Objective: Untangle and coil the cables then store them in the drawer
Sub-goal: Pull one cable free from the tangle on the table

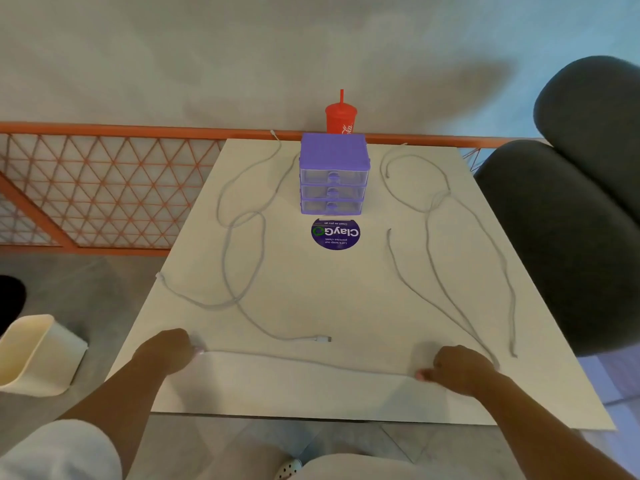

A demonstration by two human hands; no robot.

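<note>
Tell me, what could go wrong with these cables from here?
1. The stretched cable pinched by the left hand and right hand seems to run into the right tangle; pulling may tighten its crossing.
2. The left cable has an end at the table edge and might slide off.
3. It also passes close to the drawer unit; a tug might snag there.

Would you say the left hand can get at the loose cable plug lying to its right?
Probably yes: only bare table lies between the left hand and the plug, but that hand pinches the stretched cable.
</note>
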